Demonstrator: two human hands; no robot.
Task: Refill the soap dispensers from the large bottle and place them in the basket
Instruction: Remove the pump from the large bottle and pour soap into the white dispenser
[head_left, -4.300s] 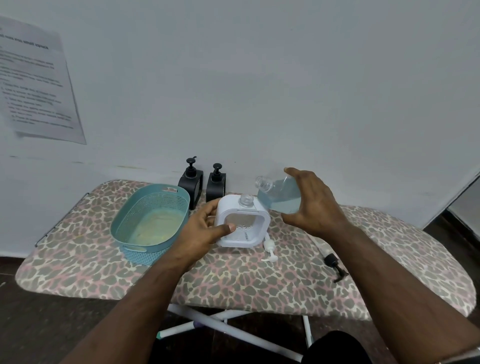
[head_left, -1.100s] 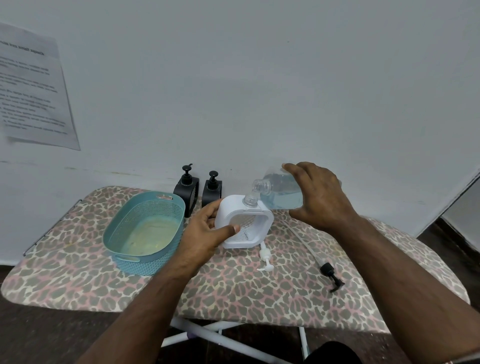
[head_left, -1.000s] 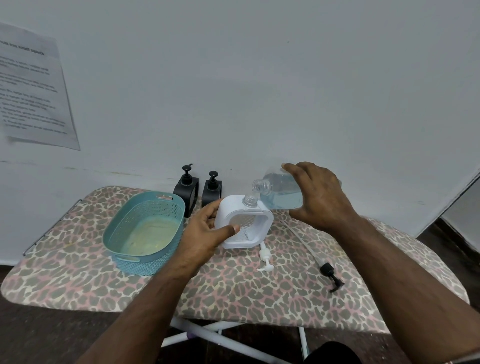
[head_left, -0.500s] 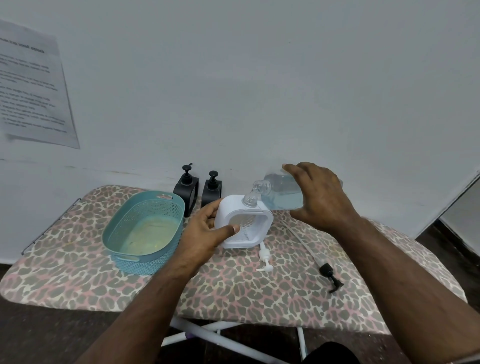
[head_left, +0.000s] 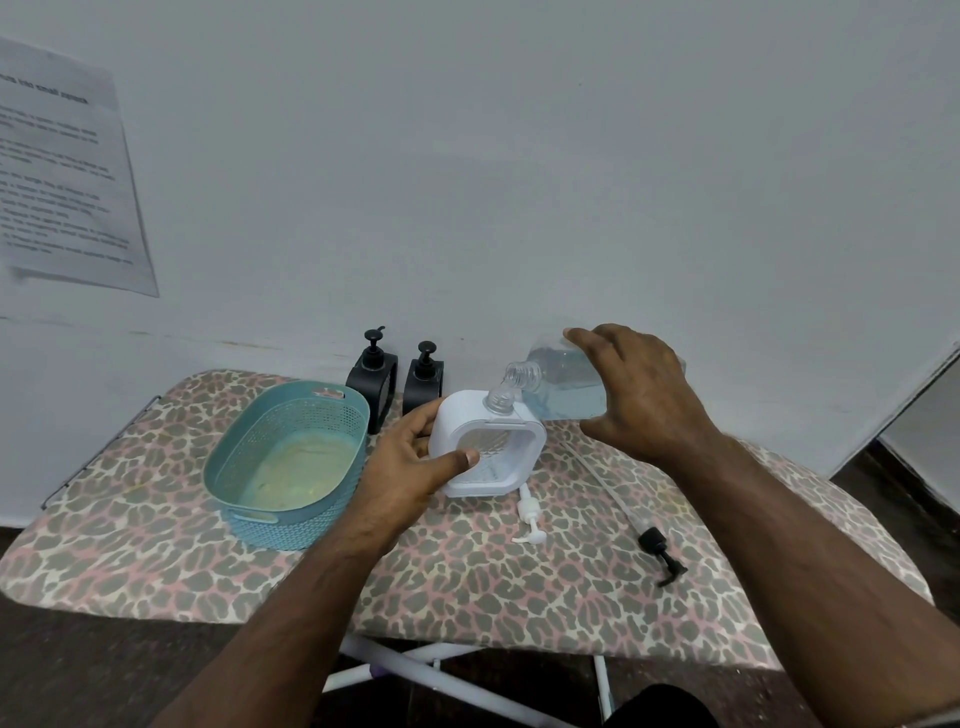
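Note:
A white square soap dispenser (head_left: 462, 415) with an open clear neck stands on the ironing board, slightly tilted. My left hand (head_left: 410, 462) grips its left side, thumb across the front. My right hand (head_left: 639, 389) holds the large clear bottle (head_left: 563, 384) of pale blue liquid tipped on its side, its open mouth just above the dispenser's neck. Two black dispensers (head_left: 374, 374) (head_left: 423, 376) stand against the wall behind. The teal basket (head_left: 249, 457) sits at the left with nothing in it.
A white pump head (head_left: 530, 517) lies in front of the white dispenser. A black pump with a long tube (head_left: 655, 545) lies to the right. The leopard-print ironing board (head_left: 493, 587) drops off at its near edge; a wall stands close behind.
Over the earlier frames my right hand has lowered the bottle's mouth toward the dispenser's neck and tipped it. In the last second little moved beyond a slight camera shift.

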